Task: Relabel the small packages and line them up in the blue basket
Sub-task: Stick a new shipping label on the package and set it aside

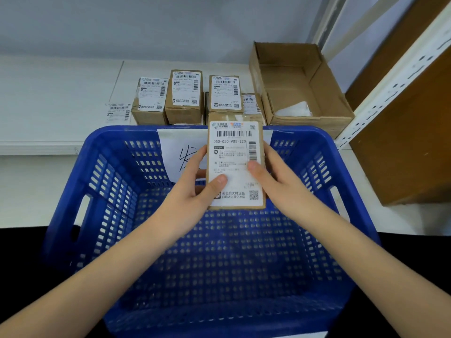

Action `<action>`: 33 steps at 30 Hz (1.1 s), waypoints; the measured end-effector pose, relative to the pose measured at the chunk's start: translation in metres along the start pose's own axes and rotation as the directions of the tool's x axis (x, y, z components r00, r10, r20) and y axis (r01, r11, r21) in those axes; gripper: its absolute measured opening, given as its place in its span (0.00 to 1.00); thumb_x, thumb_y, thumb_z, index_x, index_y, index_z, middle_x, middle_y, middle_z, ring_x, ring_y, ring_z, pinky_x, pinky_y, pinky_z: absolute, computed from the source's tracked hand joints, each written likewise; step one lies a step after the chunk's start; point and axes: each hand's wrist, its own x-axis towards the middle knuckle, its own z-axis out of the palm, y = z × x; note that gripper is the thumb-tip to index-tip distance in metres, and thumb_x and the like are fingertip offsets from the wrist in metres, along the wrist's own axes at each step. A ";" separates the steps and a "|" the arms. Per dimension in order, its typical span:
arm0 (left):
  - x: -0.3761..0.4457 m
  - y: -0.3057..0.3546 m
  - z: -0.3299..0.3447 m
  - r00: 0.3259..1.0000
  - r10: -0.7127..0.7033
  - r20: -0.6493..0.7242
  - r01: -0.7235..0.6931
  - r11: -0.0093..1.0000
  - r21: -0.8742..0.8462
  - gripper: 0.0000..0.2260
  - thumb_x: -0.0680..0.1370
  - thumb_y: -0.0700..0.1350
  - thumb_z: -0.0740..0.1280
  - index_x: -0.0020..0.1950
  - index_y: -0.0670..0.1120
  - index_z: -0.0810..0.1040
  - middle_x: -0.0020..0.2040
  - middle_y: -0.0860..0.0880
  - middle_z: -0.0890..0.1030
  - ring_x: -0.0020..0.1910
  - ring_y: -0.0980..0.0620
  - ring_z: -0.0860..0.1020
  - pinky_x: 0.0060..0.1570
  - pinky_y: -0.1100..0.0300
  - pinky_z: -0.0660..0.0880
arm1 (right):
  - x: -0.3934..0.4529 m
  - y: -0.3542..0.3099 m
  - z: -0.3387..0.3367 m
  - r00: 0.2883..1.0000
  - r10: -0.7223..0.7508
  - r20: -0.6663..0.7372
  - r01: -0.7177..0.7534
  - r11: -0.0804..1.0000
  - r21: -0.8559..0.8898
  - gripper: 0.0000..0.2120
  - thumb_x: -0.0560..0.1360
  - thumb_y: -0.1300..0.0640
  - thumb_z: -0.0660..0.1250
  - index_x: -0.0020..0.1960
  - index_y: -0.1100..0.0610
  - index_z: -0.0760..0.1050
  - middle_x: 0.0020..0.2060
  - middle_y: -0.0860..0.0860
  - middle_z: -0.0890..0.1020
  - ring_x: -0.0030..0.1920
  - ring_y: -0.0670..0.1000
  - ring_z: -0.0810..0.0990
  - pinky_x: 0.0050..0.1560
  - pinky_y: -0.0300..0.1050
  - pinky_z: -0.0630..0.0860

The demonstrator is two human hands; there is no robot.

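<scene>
Loose label (117,112): a shipping label lying flat on the white shelf (61,98), just left of the row of boxes.
Waiting packages (184,96): small cardboard boxes with white shipping labels on top, grouped on the shelf behind the basket.
Blue basket (109,191): perforated plastic, in front of the person, its inside bare of packages; a white paper sign (178,154) with a handwritten mark hangs on its far wall.
Left hand (192,193): grips the held package's left edge, thumb pressed on the label's lower left, fingers curled behind.
Held package (235,164): small cardboard box, label facing the camera, upright, held over the far part of the basket.
Right hand (271,176): grips the right edge, thumb on the label by the side barcode, fingers wrapped behind.
Open carton (305,86): large cardboard box on the shelf at right, white paper inside.
Shelf upright (390,86): white perforated metal post, far right.
</scene>
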 end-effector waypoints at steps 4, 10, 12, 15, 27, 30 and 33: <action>0.002 -0.001 -0.002 0.999 -0.004 -0.037 0.003 1.000 -0.024 0.22 0.78 0.48 0.64 0.68 0.63 0.61 0.55 0.57 0.79 0.54 0.60 0.80 0.45 0.69 0.77 | 0.001 0.000 -0.001 0.998 0.024 0.054 -0.023 1.000 -0.018 0.30 0.77 0.56 0.64 0.75 0.46 0.55 0.64 0.46 0.75 0.55 0.40 0.80 0.49 0.38 0.79; 0.005 0.001 -0.004 0.998 0.010 -0.069 -0.007 0.999 0.050 0.27 0.78 0.50 0.64 0.74 0.59 0.58 0.59 0.55 0.76 0.50 0.69 0.77 0.46 0.71 0.76 | 0.003 -0.003 -0.011 0.988 0.043 0.145 -0.031 0.996 -0.084 0.39 0.73 0.59 0.71 0.74 0.40 0.53 0.62 0.48 0.77 0.56 0.45 0.80 0.52 0.48 0.81; 0.005 0.002 -0.003 0.998 0.029 -0.062 -0.025 0.998 0.066 0.27 0.79 0.48 0.64 0.75 0.58 0.57 0.60 0.56 0.75 0.50 0.72 0.76 0.46 0.71 0.76 | 0.003 -0.005 -0.016 0.982 0.062 0.178 -0.043 0.994 -0.105 0.43 0.70 0.58 0.73 0.73 0.37 0.52 0.60 0.51 0.77 0.55 0.49 0.81 0.50 0.52 0.81; 0.006 0.001 -0.004 0.997 0.054 -0.056 -0.050 0.997 0.064 0.27 0.79 0.45 0.64 0.75 0.57 0.57 0.61 0.59 0.75 0.54 0.70 0.75 0.48 0.70 0.75 | 0.002 -0.002 -0.011 0.989 0.068 0.135 -0.058 0.996 -0.075 0.42 0.68 0.57 0.74 0.71 0.36 0.54 0.59 0.53 0.78 0.54 0.51 0.82 0.49 0.55 0.81; 0.007 0.001 -0.005 1.000 0.003 -0.001 -0.002 0.972 0.236 0.32 0.75 0.39 0.71 0.72 0.57 0.60 0.59 0.65 0.71 0.56 0.73 0.71 0.50 0.76 0.71 | -0.011 0.013 0.004 0.999 0.033 -0.005 -0.033 0.995 -0.094 0.43 0.69 0.58 0.75 0.73 0.41 0.53 0.56 0.48 0.80 0.52 0.47 0.81 0.51 0.46 0.80; 0.015 0.008 -0.005 0.993 -0.014 -0.116 0.049 0.950 0.307 0.30 0.74 0.42 0.72 0.73 0.49 0.63 0.65 0.54 0.69 0.64 0.57 0.70 0.56 0.65 0.68 | -0.008 0.015 0.006 0.998 0.064 -0.017 -0.065 0.996 -0.067 0.42 0.69 0.58 0.75 0.74 0.43 0.55 0.54 0.51 0.80 0.52 0.50 0.82 0.48 0.50 0.82; 0.028 0.020 0.003 0.969 -0.038 -0.245 0.134 0.912 0.387 0.33 0.72 0.49 0.74 0.71 0.44 0.62 0.60 0.51 0.64 0.60 0.54 0.69 0.55 0.60 0.68 | -0.002 0.019 0.016 0.993 0.112 -0.045 -0.112 0.994 -0.005 0.40 0.70 0.59 0.75 0.74 0.46 0.58 0.54 0.54 0.80 0.50 0.52 0.82 0.45 0.48 0.82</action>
